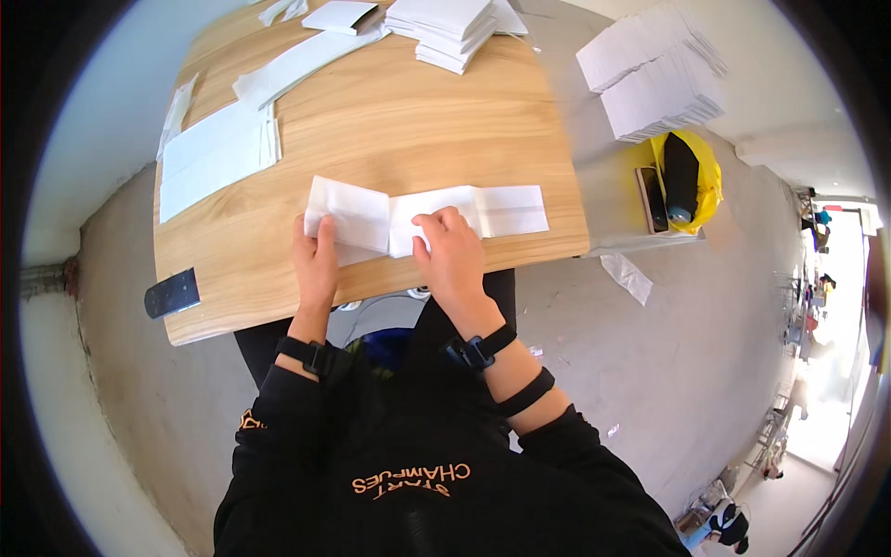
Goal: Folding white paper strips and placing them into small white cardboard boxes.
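Observation:
A creased strip of white paper or thin card lies near the front edge of the wooden table, its folds standing up in panels. My left hand grips the raised left panel, thumb on the near face and fingers partly hidden behind it. Curled over the middle panel, my right hand presses on the paper with its fingers bent and thumb close to the index finger. The right end of the strip lies flat, apart from both hands.
Flat white sheets lie at the left, with stacked white pieces at the back. A dark phone-like object overhangs the left edge. On the grey surface at right stand white stacks, a phone and a yellow bag.

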`<state>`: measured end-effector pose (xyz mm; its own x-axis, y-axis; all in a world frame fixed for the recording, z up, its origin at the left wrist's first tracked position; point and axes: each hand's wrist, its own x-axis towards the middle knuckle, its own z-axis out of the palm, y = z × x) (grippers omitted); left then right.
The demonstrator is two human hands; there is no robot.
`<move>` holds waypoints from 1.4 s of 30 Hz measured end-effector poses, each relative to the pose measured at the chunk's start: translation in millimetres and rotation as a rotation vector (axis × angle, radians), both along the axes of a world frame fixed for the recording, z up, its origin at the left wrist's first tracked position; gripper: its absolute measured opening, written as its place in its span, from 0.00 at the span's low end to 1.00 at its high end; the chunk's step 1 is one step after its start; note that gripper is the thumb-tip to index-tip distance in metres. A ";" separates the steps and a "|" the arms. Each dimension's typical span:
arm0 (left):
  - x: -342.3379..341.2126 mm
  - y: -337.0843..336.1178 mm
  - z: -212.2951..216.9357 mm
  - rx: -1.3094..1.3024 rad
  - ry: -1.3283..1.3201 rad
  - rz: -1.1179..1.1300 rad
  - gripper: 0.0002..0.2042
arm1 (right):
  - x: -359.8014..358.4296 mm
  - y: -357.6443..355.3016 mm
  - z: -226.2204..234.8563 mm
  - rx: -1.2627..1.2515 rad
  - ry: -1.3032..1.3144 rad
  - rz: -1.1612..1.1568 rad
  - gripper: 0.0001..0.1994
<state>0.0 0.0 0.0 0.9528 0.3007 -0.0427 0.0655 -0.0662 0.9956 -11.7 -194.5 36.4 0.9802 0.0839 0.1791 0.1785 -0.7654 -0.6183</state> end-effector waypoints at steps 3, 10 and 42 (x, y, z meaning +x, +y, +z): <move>-0.6 0.3 4.7 -0.030 0.006 0.010 0.14 | -3.7 -4.8 -1.9 -0.020 -0.100 -0.039 0.14; -1.9 -8.4 5.3 -0.076 0.009 0.025 0.13 | 4.1 -19.4 -6.8 0.007 -0.156 -0.042 0.14; -14.9 -59.6 14.5 1.130 -0.242 -0.625 0.50 | 25.0 -22.8 -8.4 -0.010 0.070 0.023 0.16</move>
<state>-14.9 -59.6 14.5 0.8913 -0.4342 0.1308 -0.4511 -0.8194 0.3537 13.2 -217.4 28.1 0.9881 0.1080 0.1092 0.1527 -0.7680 -0.6220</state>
